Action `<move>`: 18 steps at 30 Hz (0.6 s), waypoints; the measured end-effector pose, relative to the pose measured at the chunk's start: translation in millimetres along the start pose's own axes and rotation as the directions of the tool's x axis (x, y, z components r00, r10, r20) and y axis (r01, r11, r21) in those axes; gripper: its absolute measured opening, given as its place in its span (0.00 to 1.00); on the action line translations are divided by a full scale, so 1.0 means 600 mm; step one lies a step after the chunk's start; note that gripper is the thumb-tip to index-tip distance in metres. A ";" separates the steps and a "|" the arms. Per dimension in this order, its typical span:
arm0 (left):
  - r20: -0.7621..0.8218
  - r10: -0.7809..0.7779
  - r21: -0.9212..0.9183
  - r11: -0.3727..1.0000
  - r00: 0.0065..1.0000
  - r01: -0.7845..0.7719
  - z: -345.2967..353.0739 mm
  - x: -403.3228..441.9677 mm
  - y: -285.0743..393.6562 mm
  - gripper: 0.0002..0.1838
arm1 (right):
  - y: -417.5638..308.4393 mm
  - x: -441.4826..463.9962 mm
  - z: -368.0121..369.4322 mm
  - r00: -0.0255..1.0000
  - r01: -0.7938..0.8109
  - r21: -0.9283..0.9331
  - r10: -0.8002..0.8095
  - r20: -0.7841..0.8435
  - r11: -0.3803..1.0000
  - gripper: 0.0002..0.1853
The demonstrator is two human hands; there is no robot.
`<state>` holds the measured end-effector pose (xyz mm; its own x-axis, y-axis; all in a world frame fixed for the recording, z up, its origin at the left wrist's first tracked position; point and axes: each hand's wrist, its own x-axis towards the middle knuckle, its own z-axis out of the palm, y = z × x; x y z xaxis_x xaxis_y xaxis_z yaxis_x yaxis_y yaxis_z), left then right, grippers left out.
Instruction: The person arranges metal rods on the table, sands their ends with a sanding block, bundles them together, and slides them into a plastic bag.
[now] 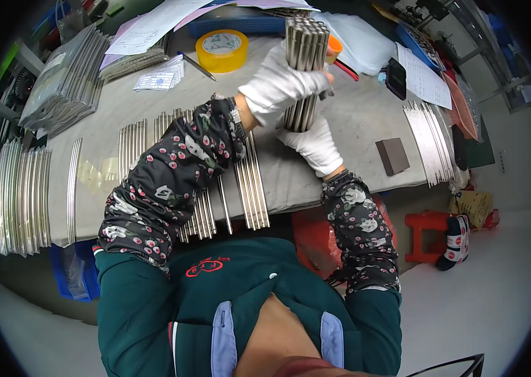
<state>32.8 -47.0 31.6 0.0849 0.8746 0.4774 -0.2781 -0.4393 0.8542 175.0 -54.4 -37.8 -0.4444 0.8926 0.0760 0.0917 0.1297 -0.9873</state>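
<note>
A thick bundle of shiny metal rods (pixel 306 47) stands roughly upright over the grey table. My left hand (pixel 284 85), in a white glove with bare fingertips, is wrapped round the bundle's middle. My right hand (pixel 314 144), gloved too, is closed round its lower end, with its fingers partly hidden behind the rods. Loose metal rods (pixel 251 188) lie in groups at the table's front edge, partly under my left sleeve. Further left, a narrow group of rods (pixel 74 188) lies beside plastic-wrapped rods (pixel 17 195).
Yellow tape (pixel 222 50), a pen (pixel 197 66) and papers (pixel 152 28) lie at the back. On the right are a dark block (pixel 392 157), thin rods (pixel 427 143) and a black phone (pixel 395 78). A red stool (pixel 426 235) stands below the table.
</note>
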 end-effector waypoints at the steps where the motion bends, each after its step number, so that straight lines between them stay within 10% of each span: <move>1: 0.004 -0.130 -0.084 0.988 0.991 0.130 -0.012 -0.001 0.007 0.19 | -0.008 -0.002 0.000 0.999 -0.053 -0.055 0.054 0.005 0.997 0.22; 5: -0.095 -0.345 -0.215 0.923 0.934 0.319 -0.038 0.000 -0.004 0.19 | -0.022 -0.054 0.008 0.989 -0.120 0.118 0.109 0.097 0.986 0.19; 8: -0.026 -0.671 0.221 0.719 0.741 0.659 -0.067 -0.018 -0.037 0.28 | -0.052 -0.102 0.005 0.920 -0.382 0.213 0.349 0.175 0.899 0.18; 10: -0.143 -0.577 0.583 0.607 0.804 0.540 -0.080 -0.050 -0.087 0.30 | -0.054 -0.112 -0.005 0.864 -0.500 0.233 0.463 0.197 0.834 0.18; 11: 0.038 -0.621 0.556 0.664 0.783 0.500 -0.094 -0.074 -0.080 0.31 | -0.050 -0.115 -0.010 0.833 -0.553 0.268 0.519 0.191 0.789 0.17; 14: 0.495 -0.395 0.856 0.372 0.774 -0.358 -0.086 -0.128 -0.009 0.18 | -0.037 -0.116 -0.010 0.797 -0.600 0.334 0.575 0.183 0.726 0.18; 18: 0.606 -0.186 0.745 0.472 0.773 -0.471 -0.130 -0.180 -0.008 0.12 | -0.054 -0.113 0.022 0.833 -0.553 0.176 0.543 0.105 0.814 0.20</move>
<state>-49.4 -123.4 -39.9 0.6974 0.6335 0.3350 0.5420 -0.7721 0.3318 190.6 -124.7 -12.9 -0.4138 0.7689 -0.4873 0.1632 -0.4640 -0.8707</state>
